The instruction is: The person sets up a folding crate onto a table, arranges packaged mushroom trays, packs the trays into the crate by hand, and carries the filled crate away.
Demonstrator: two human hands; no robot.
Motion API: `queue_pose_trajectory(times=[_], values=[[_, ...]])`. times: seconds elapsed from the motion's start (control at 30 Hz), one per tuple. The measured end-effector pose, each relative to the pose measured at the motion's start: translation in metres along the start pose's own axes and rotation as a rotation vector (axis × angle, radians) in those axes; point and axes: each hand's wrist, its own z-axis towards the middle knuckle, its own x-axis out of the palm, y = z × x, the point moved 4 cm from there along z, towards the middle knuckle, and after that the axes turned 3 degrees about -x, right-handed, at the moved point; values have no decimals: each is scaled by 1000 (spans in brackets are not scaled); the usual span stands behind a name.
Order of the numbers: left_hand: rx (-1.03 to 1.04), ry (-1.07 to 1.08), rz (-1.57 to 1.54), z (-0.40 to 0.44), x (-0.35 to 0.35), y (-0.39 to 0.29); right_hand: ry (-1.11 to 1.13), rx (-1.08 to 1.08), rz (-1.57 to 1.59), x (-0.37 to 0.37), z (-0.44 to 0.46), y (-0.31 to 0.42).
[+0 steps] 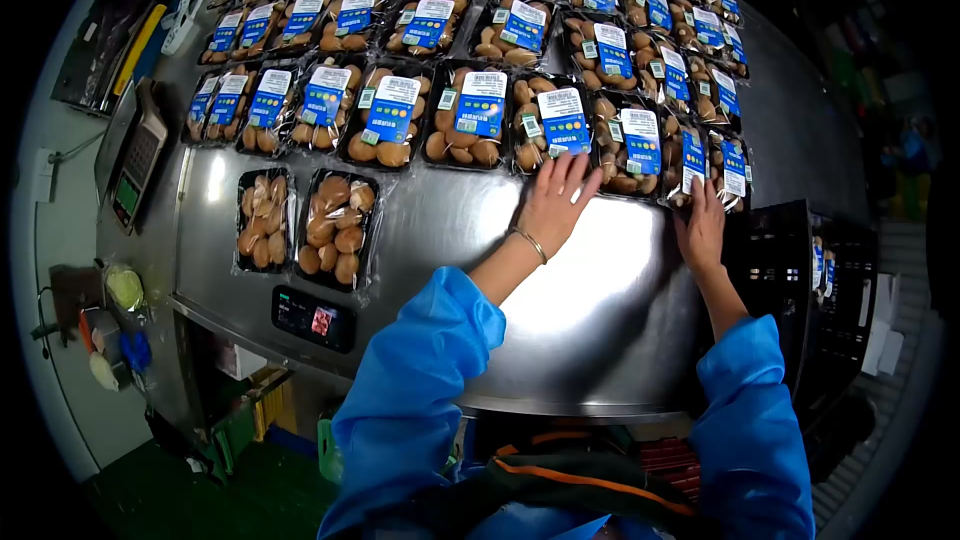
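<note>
My left hand (560,202), with a bracelet at the wrist, has its fingers stretched apart. Its fingertips reach the lower edge of a labelled mushroom pack (560,118) in the front row. Farther right, my right hand (704,230) lies with fingers extended at the near end of a narrower-looking mushroom pack (692,155). Neither hand is wrapped around anything. Between them sits another labelled pack (638,140). These black trays hold brown mushrooms under clear film, with blue and white labels.
Several rows of labelled packs cover the back of the metal table (440,240). Two unlabelled mushroom packs (265,220) lie at the left, above a phone (313,319). A weighing scale (140,160) stands at the left edge. Black crates (770,280) are at the right.
</note>
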Motion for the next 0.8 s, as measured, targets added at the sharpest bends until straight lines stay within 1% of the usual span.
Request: queue_pose_trajectory(times=[0.03,0.07,0.1,0.13,0.17,0.2,0.23,0.27,0.37,0.4,0.43,0.5,0.57,0.6,0.63,0.7,0.73,0.77,0.8], values=[[-13,-55,35,3,11,7,-60,-2,-22,0,1,-3],[25,-53,137,8,3,17,-90,32,-90,-6,5,-6],[-11,0,121,9,-7,30,-15,35,-74,-2,12,-10],[-58,48,39,11,-16,49,58,73,-70,1,14,-15],[-118,-82,105,4,-19,66,130,112,-62,5,18,-20],[-151,-174,157,2,-28,84,117,130,-54,6,25,-17],[-159,-136,271,-5,-15,105,68,64,-125,13,30,-21],[-98,-136,195,-10,-16,112,61,41,-124,18,29,-26],[46,-109,282,-5,-8,117,76,26,-92,20,26,-23],[115,-103,232,-7,-5,119,52,29,-12,21,24,-22],[183,-98,183,-8,-2,121,-20,54,62,21,19,-16],[297,-70,132,-10,-1,124,-205,-22,97,4,18,18],[402,-19,107,-8,0,122,-259,-163,235,9,13,45],[428,-19,127,-3,1,124,-228,-192,199,13,16,56],[423,28,142,-1,2,125,-192,-202,128,17,21,61],[441,92,172,17,9,128,-175,-208,56,49,33,42],[469,14,198,24,4,123,-180,-287,137,47,42,39],[483,3,155,29,1,116,-228,-343,99,40,46,36],[468,19,105,32,2,115,-93,-417,60,39,59,33]])
